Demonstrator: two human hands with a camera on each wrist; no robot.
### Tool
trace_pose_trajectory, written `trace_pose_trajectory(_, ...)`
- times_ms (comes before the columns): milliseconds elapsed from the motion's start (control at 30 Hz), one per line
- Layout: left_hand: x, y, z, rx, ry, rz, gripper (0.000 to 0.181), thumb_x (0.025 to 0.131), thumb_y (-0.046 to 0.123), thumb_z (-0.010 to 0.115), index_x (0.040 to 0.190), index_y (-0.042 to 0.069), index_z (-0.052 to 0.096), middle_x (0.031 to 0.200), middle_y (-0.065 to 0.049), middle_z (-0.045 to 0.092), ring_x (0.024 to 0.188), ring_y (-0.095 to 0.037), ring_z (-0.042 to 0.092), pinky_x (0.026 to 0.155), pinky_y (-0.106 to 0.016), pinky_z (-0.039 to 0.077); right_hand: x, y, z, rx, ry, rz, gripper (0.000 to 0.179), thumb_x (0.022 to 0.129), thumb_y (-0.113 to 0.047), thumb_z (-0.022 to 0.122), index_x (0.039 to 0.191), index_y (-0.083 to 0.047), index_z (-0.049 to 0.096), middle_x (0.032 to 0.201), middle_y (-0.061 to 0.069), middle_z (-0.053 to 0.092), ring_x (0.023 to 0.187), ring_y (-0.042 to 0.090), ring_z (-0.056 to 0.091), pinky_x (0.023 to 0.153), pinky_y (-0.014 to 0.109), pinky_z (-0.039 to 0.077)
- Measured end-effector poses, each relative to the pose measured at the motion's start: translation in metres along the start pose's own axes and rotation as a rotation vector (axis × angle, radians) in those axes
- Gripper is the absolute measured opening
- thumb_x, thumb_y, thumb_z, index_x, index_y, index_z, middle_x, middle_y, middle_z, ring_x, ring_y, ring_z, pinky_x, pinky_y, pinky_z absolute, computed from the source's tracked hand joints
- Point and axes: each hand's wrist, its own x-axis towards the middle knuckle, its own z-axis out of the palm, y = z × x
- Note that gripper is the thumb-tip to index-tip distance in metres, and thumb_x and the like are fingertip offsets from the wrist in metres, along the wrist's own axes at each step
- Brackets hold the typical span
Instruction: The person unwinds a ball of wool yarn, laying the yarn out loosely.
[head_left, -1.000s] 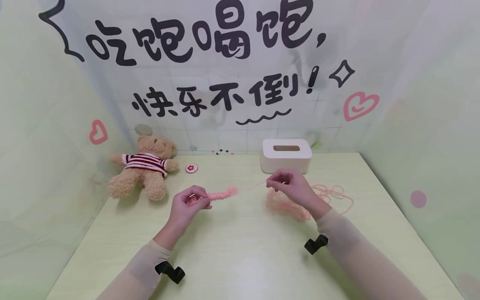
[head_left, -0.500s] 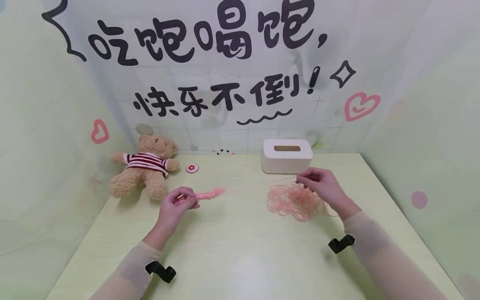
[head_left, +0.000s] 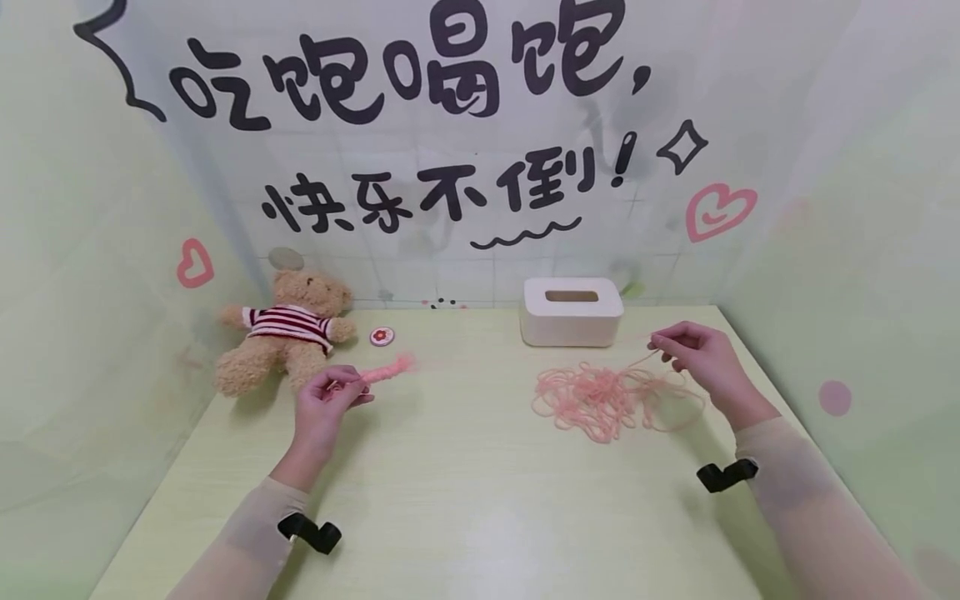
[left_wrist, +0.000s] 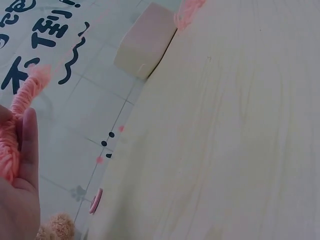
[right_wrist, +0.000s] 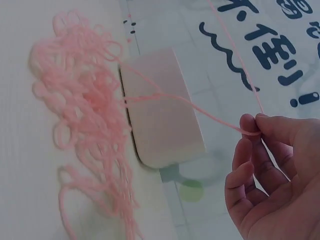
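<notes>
Head view | left fingers (head_left: 352, 389) clamp one yarn bundle (head_left: 387, 370) | right fingers (head_left: 677, 333), one strand (head_left: 644, 358) (one tangle (head_left: 597, 398) nearby)

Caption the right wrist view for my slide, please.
Right hand pinching a pink strand, with tangled yarn and a box in view.

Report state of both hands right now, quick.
Left hand: closed, holding the wound pink yarn bundle.
Right hand: closed, pinching a pink yarn strand.
</notes>
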Motion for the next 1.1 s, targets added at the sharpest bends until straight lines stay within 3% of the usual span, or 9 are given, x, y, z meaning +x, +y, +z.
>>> trace_pose_trajectory(200, 0.003, 0.005, 0.002, -0.046, 0.092, 0.054, 0.013, 0.091, -0.019, 0.063, 0.087, -0.006, 0.064, 0.101, -0.009, 0.062, 0.077, -0.013, 0.070, 0.072, -0.033, 0.069, 0.001, 0.024, -0.024, 0.017, 0.010, 0.112, 0.031, 0.104, -0.029, 0.064, 0.121, -0.003, 0.065, 0.091, -0.028, 0.070, 0.081, -0.001, 0.064, 0.069, 0.017, 0.058)
trace_pose_trajectory(367, 0.004, 0.008, 0.008, -0.077, 0.118, 0.095, 0.011, 0.090, -0.019, 0.064, 0.089, -0.009, 0.065, 0.102, -0.012, 0.062, 0.076, -0.014, 0.071, 0.070, -0.033, 0.069, -0.001, 0.042, -0.032, -0.108, 0.034, 0.227, 0.036, 0.106, -0.032, 0.058, 0.121, 0.000, 0.061, 0.086, -0.029, 0.067, 0.079, 0.002, 0.064, 0.068, 0.023, 0.055)
trace_pose_trajectory(467, 0.002, 0.008, 0.013, -0.075, 0.073, 0.086, 0.010, 0.091, -0.018, 0.065, 0.090, -0.009, 0.065, 0.100, -0.009, 0.062, 0.075, -0.014, 0.072, 0.070, -0.034, 0.069, 0.001, 0.053, -0.032, -0.224, -0.004, 0.259, 0.039, 0.106, -0.030, 0.056, 0.121, 0.006, 0.060, 0.092, -0.013, 0.072, 0.082, 0.009, 0.063, 0.067, 0.024, 0.054)
trace_pose_trajectory(567, -0.002, 0.006, 0.020, -0.048, 0.008, 0.060, 0.010, 0.091, -0.016, 0.066, 0.090, -0.006, 0.064, 0.099, -0.007, 0.063, 0.075, -0.013, 0.072, 0.070, -0.035, 0.069, 0.002, 0.061, -0.027, -0.324, -0.060, 0.236, 0.040, 0.105, -0.029, 0.060, 0.120, 0.008, 0.063, 0.104, 0.009, 0.073, 0.088, 0.018, 0.064, 0.071, 0.025, 0.055)
trace_pose_trajectory(667, -0.005, 0.006, 0.028, -0.022, -0.052, 0.049, 0.009, 0.091, -0.014, 0.068, 0.090, -0.006, 0.063, 0.099, -0.006, 0.063, 0.077, -0.013, 0.072, 0.071, -0.036, 0.069, 0.001, 0.060, -0.018, -0.395, -0.098, 0.201, 0.042, 0.101, -0.029, 0.066, 0.125, 0.005, 0.065, 0.120, 0.025, 0.069, 0.102, 0.033, 0.066, 0.081, 0.036, 0.060)
trace_pose_trajectory(800, -0.007, 0.007, 0.035, -0.009, -0.085, 0.059, 0.008, 0.090, -0.013, 0.070, 0.092, -0.010, 0.063, 0.099, -0.006, 0.063, 0.077, -0.013, 0.073, 0.070, -0.038, 0.069, 0.000, 0.048, 0.004, -0.421, -0.127, 0.166, 0.052, 0.100, -0.030, 0.068, 0.140, 0.001, 0.058, 0.141, 0.030, 0.058, 0.118, 0.045, 0.060, 0.092, 0.050, 0.059)
trace_pose_trajectory(1000, -0.007, 0.006, 0.041, -0.005, -0.111, 0.052, 0.010, 0.090, -0.013, 0.071, 0.091, -0.004, 0.066, 0.097, -0.006, 0.065, 0.077, -0.014, 0.073, 0.071, -0.039, 0.069, 0.005, 0.013, 0.058, -0.318, -0.123, 0.104, 0.047, 0.100, -0.027, 0.069, 0.140, -0.004, 0.059, 0.137, 0.024, 0.062, 0.106, 0.031, 0.060, 0.074, 0.029, 0.056)
trace_pose_trajectory(1100, -0.008, 0.004, 0.045, -0.005, -0.144, 0.048, 0.013, 0.090, -0.013, 0.070, 0.091, 0.000, 0.067, 0.097, -0.005, 0.065, 0.076, -0.014, 0.073, 0.071, -0.039, 0.069, 0.003, -0.007, 0.091, -0.243, -0.169, 0.031, 0.039, 0.099, -0.022, 0.070, 0.134, -0.005, 0.065, 0.131, 0.019, 0.067, 0.104, 0.028, 0.060, 0.073, 0.026, 0.055)
